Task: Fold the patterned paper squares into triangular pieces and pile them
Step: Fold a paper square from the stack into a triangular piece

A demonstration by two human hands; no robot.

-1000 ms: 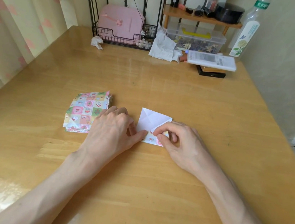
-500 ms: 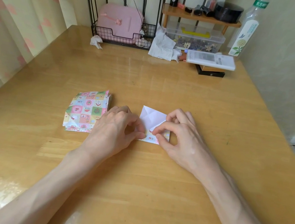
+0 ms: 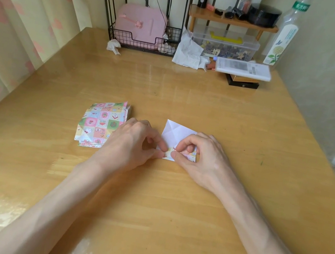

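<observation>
View from above a pale wooden tabletop (image 3: 189, 99), with two bare forearms reaching in from the bottom edge. In the middle of the tabletop lies a paper square (image 3: 175, 133), white side up, creased, with its near edge turned up so a narrow strip of the colourful printed side shows. The left hand (image 3: 135, 141) pinches the near left corner of this paper between thumb and forefinger; its other fingers (image 3: 140, 125) are curled. The right hand (image 3: 204, 155) pinches the turned-up strip between thumb and forefinger, beside the left hand's fingertips. The two hands nearly touch over the fold.

Just left of the left hand sits a stack of patterned papers (image 3: 100, 124), printed with small pastel squares, flat on the tabletop. At the far edge stand a wire basket (image 3: 145, 42) holding a pink case (image 3: 139, 22), crumpled tissue (image 3: 114, 46), a clear plastic box (image 3: 224, 44) and a tall bottle (image 3: 284, 40). A curtain (image 3: 15, 12) with pink hearts hangs at the left.
</observation>
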